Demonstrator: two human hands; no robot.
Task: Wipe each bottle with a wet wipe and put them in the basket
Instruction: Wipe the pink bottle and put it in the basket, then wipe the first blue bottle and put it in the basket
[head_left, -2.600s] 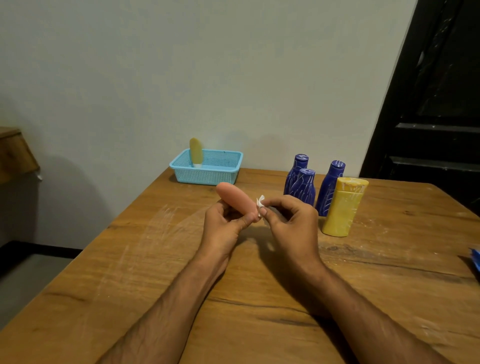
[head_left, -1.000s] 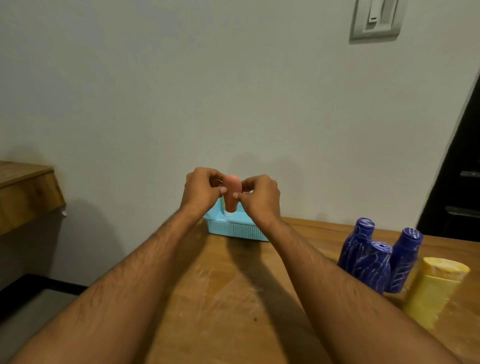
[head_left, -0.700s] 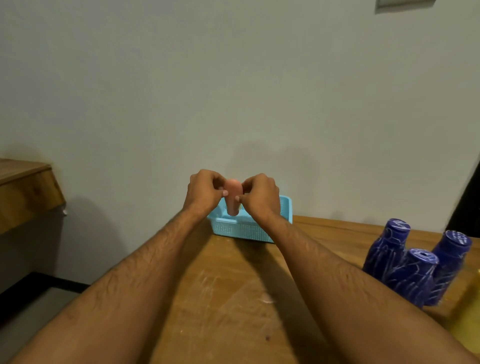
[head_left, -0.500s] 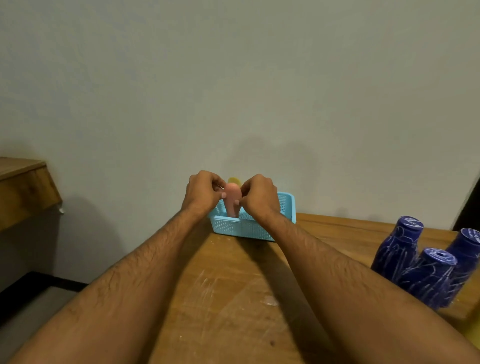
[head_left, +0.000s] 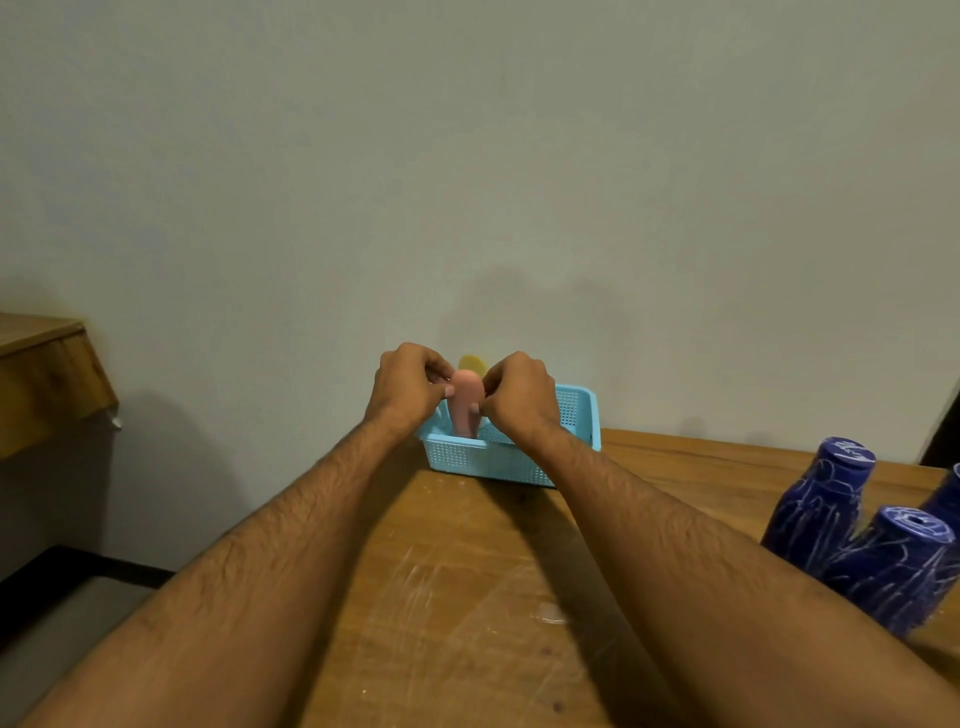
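**One head camera, aimed forward over the worktop**

I had a single view, from the camera worn on the person's head. It looked forward and only slightly down, so the pale wall (head_left: 467, 156) filled the upper half and the worktop (head_left: 467, 597) the lower. Both forearms ran up from the bottom edge, and the hands met near the middle, left hand (head_left: 408, 387) and right hand (head_left: 519, 392), over the blue basket (head_left: 571, 415) at the worktop's far edge. The dark blue bottles (head_left: 857, 540) sat close, cut by the right border. With no second view, nothing overlapped.
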